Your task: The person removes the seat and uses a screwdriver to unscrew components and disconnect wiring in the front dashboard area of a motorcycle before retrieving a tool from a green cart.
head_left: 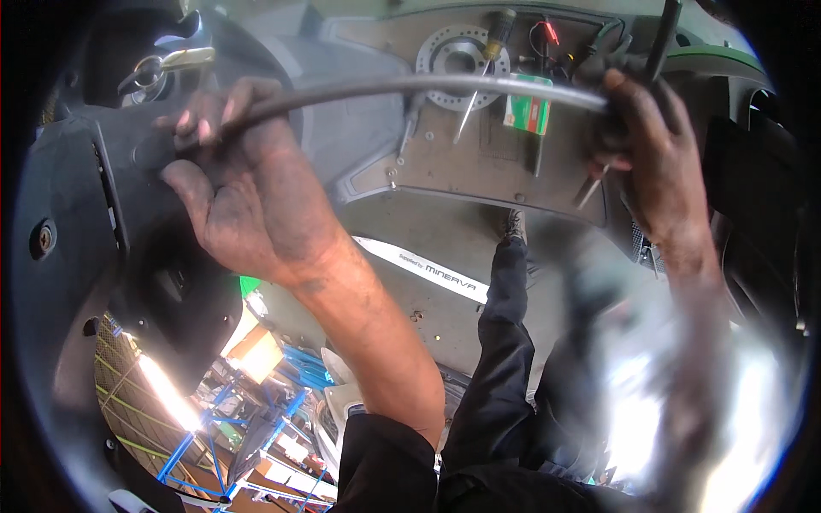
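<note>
A black, bent hose [419, 83] arcs across the upper view from hand to hand. My left hand [244, 188], palm up and smudged dark, has its fingers curled round the hose's left part, close to the dark panels. At the other end my right hand [658, 145] is closed on the hose. A straight dark rod [665, 38] passes by the right hand's fingers, its lower tip showing beneath them; blur hides whether the hand grips it too. Beneath the hose lie a slotted metal brake disc [436, 53], a screwdriver [495, 38] and a small green-and-white box [527, 113].
These parts rest on a scooter-like floorboard [462, 167]. A key ring [150, 75] hangs in the dark panel at upper left. A red-tipped lead [550, 34] lies behind the box. Below are a white strip [419, 269], my leg [505, 299] and a blue-framed rack [214, 427].
</note>
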Tool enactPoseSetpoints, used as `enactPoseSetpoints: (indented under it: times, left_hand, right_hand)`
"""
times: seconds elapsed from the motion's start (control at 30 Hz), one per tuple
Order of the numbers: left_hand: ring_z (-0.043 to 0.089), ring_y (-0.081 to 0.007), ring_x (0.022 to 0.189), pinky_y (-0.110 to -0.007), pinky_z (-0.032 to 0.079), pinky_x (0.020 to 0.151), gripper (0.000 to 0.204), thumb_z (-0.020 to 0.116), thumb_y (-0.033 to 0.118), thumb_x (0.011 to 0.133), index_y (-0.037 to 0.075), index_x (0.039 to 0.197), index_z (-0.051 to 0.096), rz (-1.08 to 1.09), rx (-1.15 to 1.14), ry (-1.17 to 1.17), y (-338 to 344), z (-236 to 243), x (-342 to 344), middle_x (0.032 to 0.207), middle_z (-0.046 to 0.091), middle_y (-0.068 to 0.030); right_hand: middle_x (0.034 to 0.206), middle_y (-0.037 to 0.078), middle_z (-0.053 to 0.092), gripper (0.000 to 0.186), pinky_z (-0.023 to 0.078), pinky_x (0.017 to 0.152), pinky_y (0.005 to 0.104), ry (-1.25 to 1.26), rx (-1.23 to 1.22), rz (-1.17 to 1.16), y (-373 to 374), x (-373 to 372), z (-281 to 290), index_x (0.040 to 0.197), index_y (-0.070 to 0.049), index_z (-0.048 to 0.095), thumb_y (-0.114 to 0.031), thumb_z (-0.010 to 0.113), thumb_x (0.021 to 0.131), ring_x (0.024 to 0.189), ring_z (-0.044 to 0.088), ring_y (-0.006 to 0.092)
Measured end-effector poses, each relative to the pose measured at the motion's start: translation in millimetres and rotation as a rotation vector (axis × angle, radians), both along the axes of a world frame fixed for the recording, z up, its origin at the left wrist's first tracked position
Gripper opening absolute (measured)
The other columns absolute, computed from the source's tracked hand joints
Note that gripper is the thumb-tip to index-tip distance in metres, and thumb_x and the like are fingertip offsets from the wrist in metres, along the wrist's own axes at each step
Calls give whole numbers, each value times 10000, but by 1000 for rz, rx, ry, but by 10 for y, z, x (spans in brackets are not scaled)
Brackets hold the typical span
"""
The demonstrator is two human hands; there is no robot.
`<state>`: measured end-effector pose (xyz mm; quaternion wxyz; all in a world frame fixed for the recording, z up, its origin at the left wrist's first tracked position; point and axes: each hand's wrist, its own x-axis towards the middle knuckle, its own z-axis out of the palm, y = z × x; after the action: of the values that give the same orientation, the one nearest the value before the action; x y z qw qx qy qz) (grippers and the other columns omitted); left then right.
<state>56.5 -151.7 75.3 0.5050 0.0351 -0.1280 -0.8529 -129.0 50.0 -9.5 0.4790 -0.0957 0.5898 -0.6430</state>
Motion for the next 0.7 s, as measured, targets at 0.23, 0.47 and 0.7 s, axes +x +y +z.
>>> enactPoseSetpoints:
  times: [0.23,0.47,0.7]
  left_hand:
    - [486,-260,1102,-494,360,1001,682,364,629,1015,5,1239,523,101,-170,-447,215,-672,-78,1187,536,-145]
    - [640,-398,1077,-449,472,951,444,666,347,947,-63,1117,637,-249,-475,-1919,412,-2663,-145,1161,647,-303]
    - [569,-431,1164,-556,457,952,335,641,249,928,5,1152,594,-333,-981,-2369,612,-3088,-52,1186,615,-219]
  right_hand:
    - [855,105,669,311,535,748,309,-287,-52,-187,495,448,-291,1138,40,609,-245,588,1017,796,652,178]
    - [1003,162,725,259,548,879,383,-578,205,-581,783,971,-828,1186,-18,572,-223,571,1028,1007,698,267]
    - [1218,122,688,181,399,1081,537,-777,22,-826,565,1062,-1522,1188,-92,564,-170,540,1026,1218,606,293]
